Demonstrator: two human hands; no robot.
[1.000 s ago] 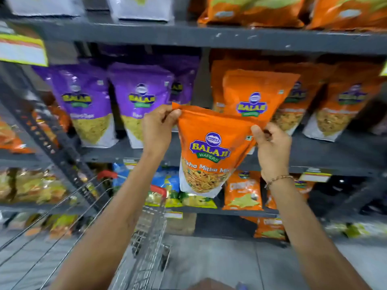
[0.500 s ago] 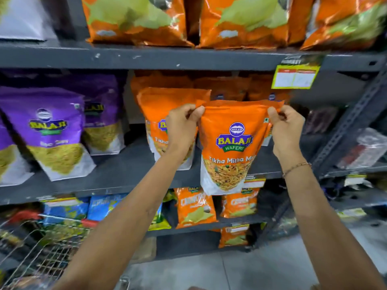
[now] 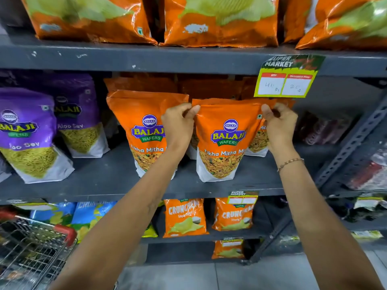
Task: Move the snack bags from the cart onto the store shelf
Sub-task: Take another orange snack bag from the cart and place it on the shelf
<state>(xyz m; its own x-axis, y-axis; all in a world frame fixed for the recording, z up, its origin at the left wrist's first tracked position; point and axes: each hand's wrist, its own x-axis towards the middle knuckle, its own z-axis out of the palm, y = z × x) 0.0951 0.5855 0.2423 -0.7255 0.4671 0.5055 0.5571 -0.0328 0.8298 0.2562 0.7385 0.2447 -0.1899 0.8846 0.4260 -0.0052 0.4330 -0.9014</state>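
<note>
The grey store shelf (image 3: 117,176) fills the view, and an orange snack bag (image 3: 225,143) stands upright on its middle tier, long axis vertical, base apparently touching the board just beside a matching bag (image 3: 144,130) on its left. Both arms reach up and forward, equally near. The left hand (image 3: 178,126) pinches the top left corner, the right hand (image 3: 279,126) the top right, fingers (image 3: 193,110) clenched on the seam. The bag hangs straight below them; letting go looks next. The cart (image 3: 31,245) waits lower left.
</note>
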